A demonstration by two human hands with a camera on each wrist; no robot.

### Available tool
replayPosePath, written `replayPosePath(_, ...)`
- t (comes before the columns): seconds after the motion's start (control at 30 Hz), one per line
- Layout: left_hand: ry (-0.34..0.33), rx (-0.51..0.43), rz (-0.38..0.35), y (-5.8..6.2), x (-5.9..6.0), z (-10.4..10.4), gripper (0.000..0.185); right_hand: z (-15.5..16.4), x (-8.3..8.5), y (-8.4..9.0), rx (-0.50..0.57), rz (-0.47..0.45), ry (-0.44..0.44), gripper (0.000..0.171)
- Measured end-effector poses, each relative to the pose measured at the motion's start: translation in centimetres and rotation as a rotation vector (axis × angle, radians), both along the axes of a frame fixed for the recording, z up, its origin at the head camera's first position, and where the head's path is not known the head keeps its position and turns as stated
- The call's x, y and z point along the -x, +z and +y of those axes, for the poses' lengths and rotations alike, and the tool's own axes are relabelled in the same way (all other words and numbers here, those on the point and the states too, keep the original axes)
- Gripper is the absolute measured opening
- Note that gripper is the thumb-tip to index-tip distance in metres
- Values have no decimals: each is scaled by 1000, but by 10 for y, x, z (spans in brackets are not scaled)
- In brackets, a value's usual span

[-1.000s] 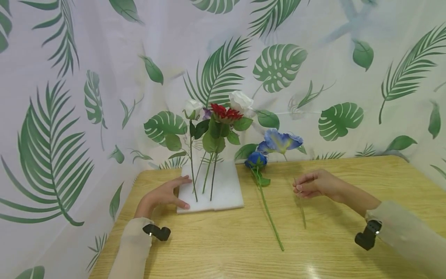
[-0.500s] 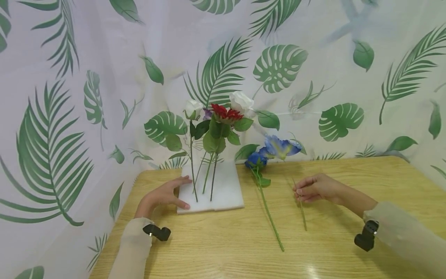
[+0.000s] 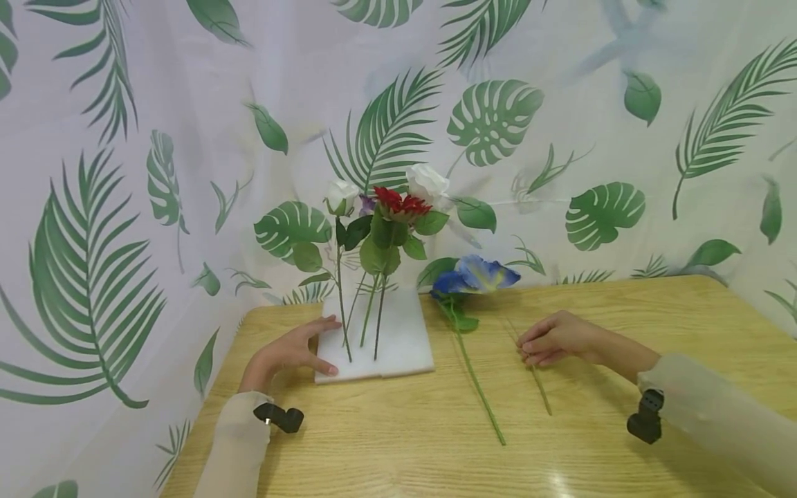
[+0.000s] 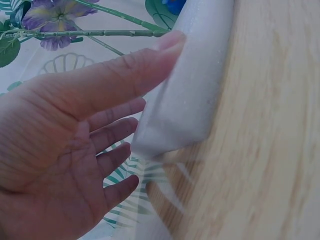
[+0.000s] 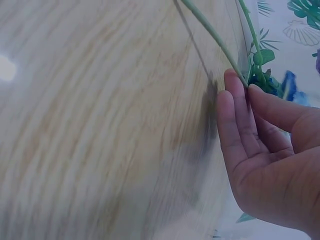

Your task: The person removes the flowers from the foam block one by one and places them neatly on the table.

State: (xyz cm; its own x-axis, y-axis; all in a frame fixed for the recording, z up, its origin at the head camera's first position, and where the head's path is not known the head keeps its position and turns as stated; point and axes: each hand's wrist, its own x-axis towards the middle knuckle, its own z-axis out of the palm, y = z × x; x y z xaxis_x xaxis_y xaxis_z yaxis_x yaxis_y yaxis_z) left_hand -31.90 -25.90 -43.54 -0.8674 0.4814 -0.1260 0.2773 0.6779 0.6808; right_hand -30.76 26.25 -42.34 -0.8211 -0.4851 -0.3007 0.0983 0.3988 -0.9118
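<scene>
My right hand [image 3: 534, 343] pinches the thin green stem [image 5: 210, 31] of a blue flower [image 3: 484, 272] between thumb and fingertips, low over the wooden table [image 3: 591, 443]. The flower's head leans left, close to a blue rose [image 3: 445, 283] that lies on the table with its long stem [image 3: 479, 387] pointing toward me. My left hand [image 3: 297, 348] rests flat, fingers straight, against the left edge of a white foam block [image 3: 401, 342]. In the block stand a white bud [image 3: 342, 196], a red flower [image 3: 401, 202], a white rose [image 3: 428, 183] and a purple flower [image 4: 55, 17].
A leaf-printed curtain [image 3: 124, 207] hangs close behind the table and down its left side. The table's left edge runs just beside my left forearm [image 3: 236, 443]. Bare wood lies in front of the foam block and to the right of my right hand.
My right hand has sunk a little and brought the blue flower down and to the left, its head now near the lying rose. The left hand has stayed on the foam block.
</scene>
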Motion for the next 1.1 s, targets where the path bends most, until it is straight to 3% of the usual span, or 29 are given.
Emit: replayPosePath(1.1,-15,-4,9,-1,2,-3,94,-25,-3,2,-148,-37,-83,30)
